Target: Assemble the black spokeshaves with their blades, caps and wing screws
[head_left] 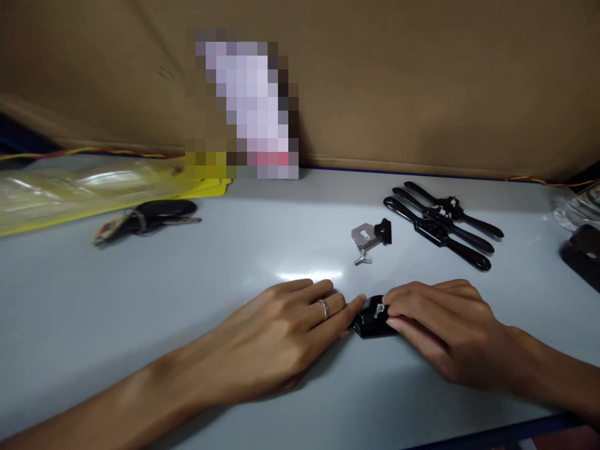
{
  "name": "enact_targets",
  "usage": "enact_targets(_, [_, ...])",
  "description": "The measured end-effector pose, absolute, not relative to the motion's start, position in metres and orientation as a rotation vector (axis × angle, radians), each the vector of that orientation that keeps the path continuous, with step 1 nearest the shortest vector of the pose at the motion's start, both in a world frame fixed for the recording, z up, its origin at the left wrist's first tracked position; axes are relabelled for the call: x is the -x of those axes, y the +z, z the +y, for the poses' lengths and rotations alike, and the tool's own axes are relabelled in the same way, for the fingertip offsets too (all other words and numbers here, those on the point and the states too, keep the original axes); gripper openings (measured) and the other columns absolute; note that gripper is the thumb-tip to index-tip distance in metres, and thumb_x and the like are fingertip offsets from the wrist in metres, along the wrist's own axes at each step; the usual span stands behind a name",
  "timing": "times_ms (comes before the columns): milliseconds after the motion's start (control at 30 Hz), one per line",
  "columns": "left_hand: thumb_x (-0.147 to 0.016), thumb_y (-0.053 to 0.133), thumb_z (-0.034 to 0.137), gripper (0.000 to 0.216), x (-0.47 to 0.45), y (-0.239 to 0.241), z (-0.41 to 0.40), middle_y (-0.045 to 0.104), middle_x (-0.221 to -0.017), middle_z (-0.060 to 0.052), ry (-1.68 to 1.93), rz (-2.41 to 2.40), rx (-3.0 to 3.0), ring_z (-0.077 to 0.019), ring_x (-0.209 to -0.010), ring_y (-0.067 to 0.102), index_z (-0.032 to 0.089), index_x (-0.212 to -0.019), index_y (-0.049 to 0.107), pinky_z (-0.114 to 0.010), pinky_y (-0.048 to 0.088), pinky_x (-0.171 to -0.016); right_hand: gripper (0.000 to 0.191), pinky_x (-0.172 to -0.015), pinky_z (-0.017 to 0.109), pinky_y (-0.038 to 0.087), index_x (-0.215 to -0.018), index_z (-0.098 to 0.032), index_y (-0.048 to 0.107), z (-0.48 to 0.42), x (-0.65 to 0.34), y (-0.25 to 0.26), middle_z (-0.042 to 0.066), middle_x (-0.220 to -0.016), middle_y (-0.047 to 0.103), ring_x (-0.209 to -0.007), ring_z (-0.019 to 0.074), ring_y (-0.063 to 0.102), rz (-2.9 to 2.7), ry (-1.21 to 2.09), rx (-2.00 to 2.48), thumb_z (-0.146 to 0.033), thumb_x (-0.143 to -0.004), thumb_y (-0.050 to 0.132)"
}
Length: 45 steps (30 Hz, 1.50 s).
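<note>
A small black tool [372, 324], which looks like a small hand plane, rests on the table between both hands. On its top sits a shiny wing screw [379, 310]. My left hand [300, 325], with a ring on one finger, grips its left end; the index fingertip lies on the edge and the thumb is hidden. The fingers of my right hand [440, 319] close around its right end and cover it. Just beyond lie a silver slotted blade [362, 235], a black cap piece [384, 231] and a loose wing screw [362, 258].
Three black two-handled spokeshaves [435, 231] lie side by side at the back right. Keys with a black fob [164, 212] and clear yellow-edged packaging [94, 187] are at the left. A dark object [582, 255] sits at the right edge. Cardboard [398, 81] stands behind the table.
</note>
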<state>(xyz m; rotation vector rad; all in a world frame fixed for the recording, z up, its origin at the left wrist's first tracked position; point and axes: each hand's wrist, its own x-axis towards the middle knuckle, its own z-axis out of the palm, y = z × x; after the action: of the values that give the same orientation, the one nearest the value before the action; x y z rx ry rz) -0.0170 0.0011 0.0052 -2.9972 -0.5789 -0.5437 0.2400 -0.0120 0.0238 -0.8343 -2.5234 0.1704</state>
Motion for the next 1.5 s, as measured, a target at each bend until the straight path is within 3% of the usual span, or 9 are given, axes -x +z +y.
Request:
enact_targets(300, [-0.101, 0.037, 0.006, 0.032, 0.012, 0.007, -0.003, 0.065, -0.077, -0.003, -0.559, -0.541, 2.986, -0.0189, -0.067, 0.057, 0.004, -0.126, 0.057, -0.034, 0.047, -0.055, 0.022, -0.055, 0.024, 0.044, -0.083, -0.018, 0.061, -0.014, -0.236, 0.02, 0.001, -0.08, 0.066, -0.061, 0.0102, 0.059, -2.607, 0.109, 0.812, -0.013, -0.1, 0.048])
enact_targets(800, [-0.099, 0.036, 0.007, 0.034, 0.011, 0.009, -0.006, 0.069, -0.082, -0.007, -0.562, -0.598, 3.014, -0.0197, -0.07, 0.06, 0.003, -0.127, 0.056, -0.035, 0.051, -0.056, 0.031, -0.044, 0.03, 0.036, -0.078, -0.019, 0.057, -0.03, -0.221, 0.02, 0.005, -0.074, 0.064, -0.047, 0.0141, 0.05, -2.664, -0.215, 0.888, 0.001, -0.089, 0.036])
enact_targets(900, [-0.099, 0.037, 0.007, 0.032, 0.01, 0.01, -0.006, 0.068, -0.082, -0.006, -0.553, -0.587, 3.025, -0.0195, -0.068, 0.059, 0.004, -0.124, 0.057, -0.035, 0.05, -0.055, 0.028, -0.046, 0.03, 0.035, -0.084, -0.019, 0.058, -0.028, -0.225, 0.018, 0.003, -0.075, 0.062, -0.05, 0.0142, 0.05, -2.667, -0.078, 0.937, -0.002, -0.093, 0.037])
enact_targets(1000, [-0.1, 0.038, 0.007, 0.03, 0.009, 0.009, -0.005, 0.066, -0.08, -0.005, -0.564, -0.6, 3.021, -0.0182, -0.065, 0.058, 0.005, -0.122, 0.058, -0.033, 0.049, -0.054, 0.019, -0.049, 0.03, 0.035, -0.091, -0.017, 0.058, -0.02, -0.232, 0.019, 0.003, -0.081, 0.061, -0.055, 0.0139, 0.053, -2.66, 0.107, 0.971, -0.019, -0.103, 0.043])
enact_targets(1133, [-0.102, 0.035, 0.009, 0.031, 0.009, 0.006, -0.004, 0.062, -0.08, -0.003, -0.589, -0.692, 3.007, -0.0164, -0.063, 0.057, 0.007, -0.125, 0.056, -0.03, 0.049, -0.054, 0.02, -0.052, 0.03, 0.035, -0.099, -0.018, 0.057, -0.008, -0.242, 0.03, 0.002, -0.088, 0.065, -0.056, 0.0136, 0.054, -2.666, 0.279, 1.121, -0.035, -0.104, 0.049])
enact_targets(1367, [-0.101, 0.034, 0.003, 0.03, 0.011, 0.006, -0.007, 0.057, -0.079, -0.004, -0.618, -0.704, 2.845, -0.0173, -0.065, 0.052, 0.002, -0.122, 0.055, -0.029, 0.044, -0.052, 0.016, -0.069, 0.031, 0.043, -0.109, -0.024, 0.058, 0.0, -0.256, 0.051, 0.001, -0.102, 0.069, -0.081, 0.0187, 0.065, -2.733, 0.713, 1.317, -0.028, -0.094, 0.065])
enact_targets(1500, [-0.096, 0.042, 0.0, 0.035, 0.018, 0.006, -0.004, 0.056, -0.082, -0.005, -0.584, -0.686, 2.786, -0.0172, -0.069, 0.053, 0.002, -0.129, 0.054, -0.027, 0.043, -0.053, 0.015, -0.068, 0.029, 0.041, -0.11, -0.022, 0.06, 0.007, -0.261, 0.048, 0.002, -0.097, 0.07, -0.082, 0.018, 0.065, -2.71, 0.68, 1.277, -0.019, -0.095, 0.061])
